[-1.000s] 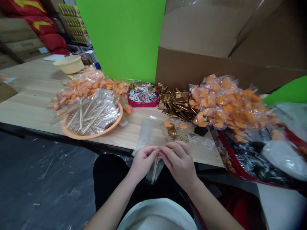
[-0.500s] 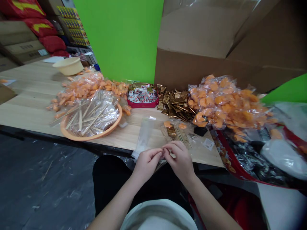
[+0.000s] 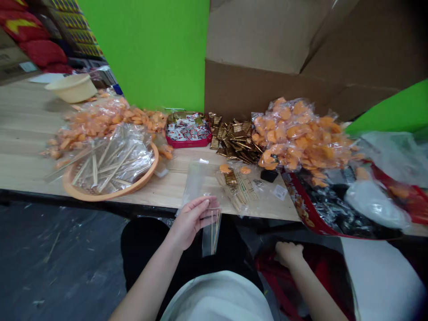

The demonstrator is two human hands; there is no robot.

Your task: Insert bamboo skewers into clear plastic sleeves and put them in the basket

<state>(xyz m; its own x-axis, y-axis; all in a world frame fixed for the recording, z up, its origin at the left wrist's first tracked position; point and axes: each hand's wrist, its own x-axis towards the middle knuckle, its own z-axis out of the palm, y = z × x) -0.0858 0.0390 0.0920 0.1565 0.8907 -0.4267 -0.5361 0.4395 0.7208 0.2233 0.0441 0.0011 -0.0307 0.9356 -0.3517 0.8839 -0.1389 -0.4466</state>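
Left hand (image 3: 191,218) pinches an open clear sleeve (image 3: 211,232) of sticks (image 3: 215,225) one-handed — they could slide out; right hand (image 3: 288,253) curled in red bag (image 3: 267,272), grip unclear.

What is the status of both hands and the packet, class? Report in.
Left hand pinching small clear plastic packet of thin wooden sticks by its top. Right hand low beside red bag, off the packet. Nothing blocking.

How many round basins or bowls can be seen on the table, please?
2. An orange basin with bagged sticks stands near the front edge on the left; a cream bowl stands far back on the left. Others may be hidden behind the piles.
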